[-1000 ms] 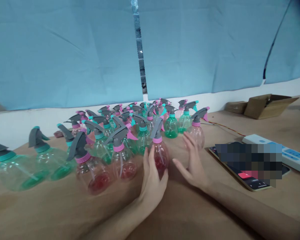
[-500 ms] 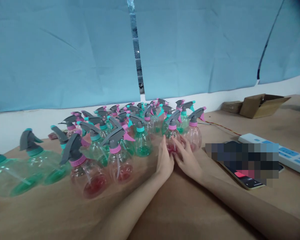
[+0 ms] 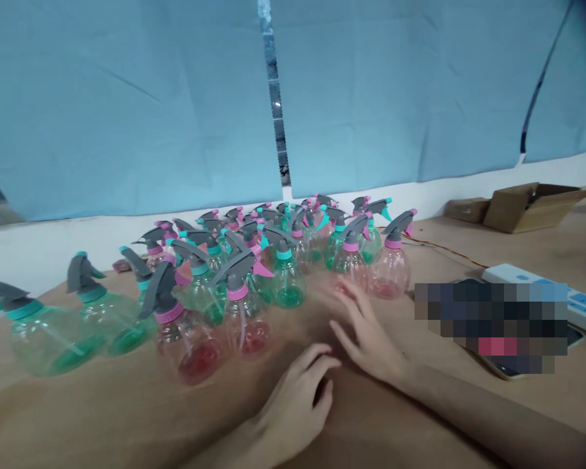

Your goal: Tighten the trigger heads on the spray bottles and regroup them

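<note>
My right hand point(image 3: 366, 335) is open, fingers spread, just in front of a pink-collared spray bottle point(image 3: 350, 264); its fingertips overlap the bottle's base, and I cannot tell if they touch it. My left hand point(image 3: 300, 397) hovers over the table nearer to me, holding nothing, its fingers loosely curved and apart. To the left of the hands stand a clear spray bottle with red liquid point(image 3: 248, 322) and a larger one with red liquid point(image 3: 190, 345). Behind them is a teal-collared spray bottle with green liquid point(image 3: 289, 283). A pink spray bottle point(image 3: 389, 268) stands right of the hands.
Several more spray bottles crowd toward the wall, with teal-collared ones point(image 3: 49, 342) at the left. On the right lie a partly blurred-out phone point(image 3: 510, 372) and a white power strip point(image 3: 508, 273). Behind sits an open cardboard box point(image 3: 512, 212) on the wooden table point(image 3: 141, 423).
Both hands have let go of the pink-collared bottle. My left hand has drawn back toward me and the right has come slightly away. The whole view has shifted a little.
</note>
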Demonstrator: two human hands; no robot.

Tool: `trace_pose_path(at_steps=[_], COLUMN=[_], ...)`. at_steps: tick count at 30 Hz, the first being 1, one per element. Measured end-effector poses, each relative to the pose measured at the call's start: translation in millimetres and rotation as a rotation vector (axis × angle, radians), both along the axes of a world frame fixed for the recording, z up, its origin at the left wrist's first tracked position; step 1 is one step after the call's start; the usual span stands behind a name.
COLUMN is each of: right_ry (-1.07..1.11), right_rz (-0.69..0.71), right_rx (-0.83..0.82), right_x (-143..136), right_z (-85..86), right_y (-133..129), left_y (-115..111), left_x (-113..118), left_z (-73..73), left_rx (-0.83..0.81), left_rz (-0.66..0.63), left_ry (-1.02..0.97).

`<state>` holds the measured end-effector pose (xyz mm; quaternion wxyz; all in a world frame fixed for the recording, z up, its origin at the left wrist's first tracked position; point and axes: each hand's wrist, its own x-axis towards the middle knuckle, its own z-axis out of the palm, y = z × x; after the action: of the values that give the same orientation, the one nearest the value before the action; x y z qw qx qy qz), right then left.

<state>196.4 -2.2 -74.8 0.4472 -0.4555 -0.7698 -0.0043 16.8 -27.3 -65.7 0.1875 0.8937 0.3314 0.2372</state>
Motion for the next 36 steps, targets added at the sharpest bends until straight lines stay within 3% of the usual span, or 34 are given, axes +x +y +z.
trace_pose_path(at_steps=[3,5,8,13,16,18,20,23,27,32,36], right_ry=[0.0,0.076,0.253,0.445,0.434,0.424,0.431,0.445,0.39,0.303,0.276], right_rz=[0.223,0.275,0.264,0.162,0.137,0.145,0.139,0.072,-0.086,-0.186,-0.273], right_rx=[-0.128,-0.206,-0.298,-0.37,-0.412,-0.411,-0.424,-0.461,-0.39,-0.331,-0.303], right_x=[-33,-62,-105,-143,-142,-132,-117,-85,-43,-17,-10], right_z=[1.7,1.8,2.4,6.4,9.7,10.3,8.4,2.2,-3.6,-2.9,-4.3], right_y=[-5,-2,8,21,19,14,8,2,7,21,29], left_y=[-21,-23,-13,1,8,17,26,36,27,3,8], left_x=[-38,-57,-74,-93,-109,-120,-128,-132,-120,-75,-29], left_z=[15.2,25.2,38.6,59.3,61.5,54.8,44.7,31.8,23.3,18.1,16.3], left_rx=[0.295,0.52,0.717,0.879,0.876,0.722,0.455,0.148,0.085,0.029,0.064], left_rz=[0.099,0.288,0.509,0.671,0.844,0.943,1.004,0.995,0.922,0.693,0.479], left_ry=[-0.015,-0.099,-0.212,-0.409,-0.508,-0.54,-0.581,-0.627,-0.625,-0.522,-0.427])
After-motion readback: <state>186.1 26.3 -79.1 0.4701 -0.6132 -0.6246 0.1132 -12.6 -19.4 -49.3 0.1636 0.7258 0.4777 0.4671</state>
